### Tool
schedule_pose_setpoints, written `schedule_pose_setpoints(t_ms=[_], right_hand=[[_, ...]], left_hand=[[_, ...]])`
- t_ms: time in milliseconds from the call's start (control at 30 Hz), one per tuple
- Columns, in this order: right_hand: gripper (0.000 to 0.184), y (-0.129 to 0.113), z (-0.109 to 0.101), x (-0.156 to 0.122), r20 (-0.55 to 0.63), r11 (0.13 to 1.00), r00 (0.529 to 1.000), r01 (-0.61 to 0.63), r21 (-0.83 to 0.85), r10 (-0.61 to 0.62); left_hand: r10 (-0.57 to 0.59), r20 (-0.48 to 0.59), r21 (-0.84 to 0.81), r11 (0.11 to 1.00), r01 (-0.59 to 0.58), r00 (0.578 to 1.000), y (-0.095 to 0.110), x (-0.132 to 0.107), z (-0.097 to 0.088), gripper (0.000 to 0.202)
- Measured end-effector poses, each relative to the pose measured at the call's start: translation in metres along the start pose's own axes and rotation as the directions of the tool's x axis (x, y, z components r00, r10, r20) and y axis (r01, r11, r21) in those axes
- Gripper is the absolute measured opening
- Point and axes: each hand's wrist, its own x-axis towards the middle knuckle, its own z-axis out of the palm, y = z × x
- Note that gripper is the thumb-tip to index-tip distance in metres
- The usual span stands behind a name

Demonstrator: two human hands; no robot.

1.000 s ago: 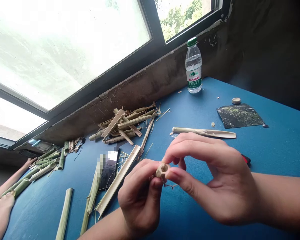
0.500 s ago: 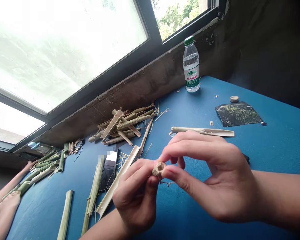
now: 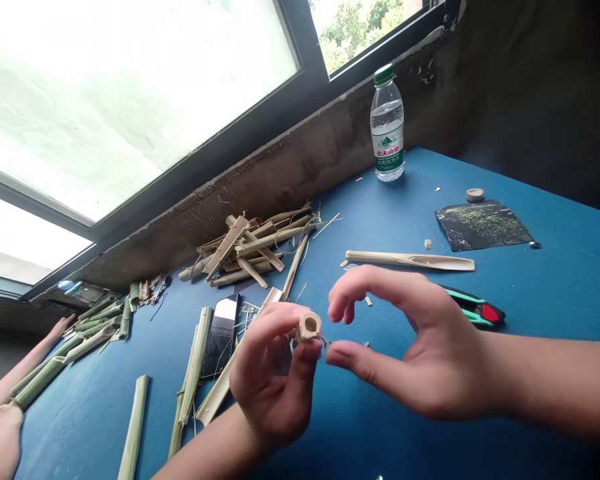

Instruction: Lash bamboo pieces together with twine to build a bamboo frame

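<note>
Between the thumb and fingers of my left hand (image 3: pixel 275 380) is a small pale bamboo piece (image 3: pixel 310 325), its hollow, faceted end facing me. A thin dark strand hangs by it. Just to the right, my right hand (image 3: pixel 410 347) is apart from the piece, thumb and forefinger spread with nothing between them. Behind my right wrist lies a utility knife (image 3: pixel 480 311), black and teal with a red end, partly covered by the hand. Beyond the hands rests a split bamboo length (image 3: pixel 410 260) on the blue table (image 3: pixel 370 433).
Bamboo strips (image 3: pixel 260 247) are heaped by the wall. A phone (image 3: pixel 221 333) lies among split bamboo at left. A water bottle (image 3: pixel 387 127) stands at the back, near black sandpaper (image 3: pixel 483 225). At far left, another person's hands (image 3: pixel 3 433) are on green bamboo (image 3: pixel 40 383).
My right hand has let go of the bamboo piece and opened beside it. The left hand has turned the hollow end upward. More of the utility knife shows. The other person's near hand moved down-left.
</note>
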Motion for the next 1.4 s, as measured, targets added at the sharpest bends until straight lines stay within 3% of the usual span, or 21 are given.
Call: schedule_pose_setpoints(t_ms=[167, 400, 567, 767, 1100, 1400], right_hand=[[0.013, -0.002, 0.003, -0.001, 0.093, 0.998, 0.995, 0.034, 0.05, -0.039], [0.012, -0.002, 0.001, -0.002, 0.136, 1.0, 0.991, -0.008, 0.016, 0.006], [0.018, -0.004, 0.002, -0.003, 0.138, 0.999, 0.99, -0.029, -0.029, 0.033], [0.016, 0.001, 0.003, -0.004, 0.11, 0.998, 0.992, -0.05, -0.039, 0.053], [0.01, -0.002, 0.003, 0.0, 0.1, 0.993, 0.987, -0.122, -0.006, 0.122], [0.01, -0.001, 0.003, -0.001, 0.125, 0.992, 0.985, -0.123, -0.009, 0.123]], left_hand=[[0.041, 0.053, -0.064, 0.997, -0.038, 0.998, -0.003, -0.002, 0.006, 0.034], [-0.224, 0.136, -0.255, 0.933, 0.252, 0.965, 0.003, -0.008, 0.008, 0.037], [-0.246, 0.153, -0.25, 0.927, 0.279, 0.957, 0.006, -0.004, 0.005, 0.03], [-0.36, 0.231, -0.212, 0.888, 0.408, 0.904, 0.006, 0.0, 0.0, 0.037], [-0.341, 0.301, -0.223, 0.883, 0.414, 0.89, 0.011, 0.004, -0.005, 0.02], [-0.355, 0.344, -0.11, 0.904, 0.413, 0.869, 0.012, 0.011, -0.008, 0.03]])
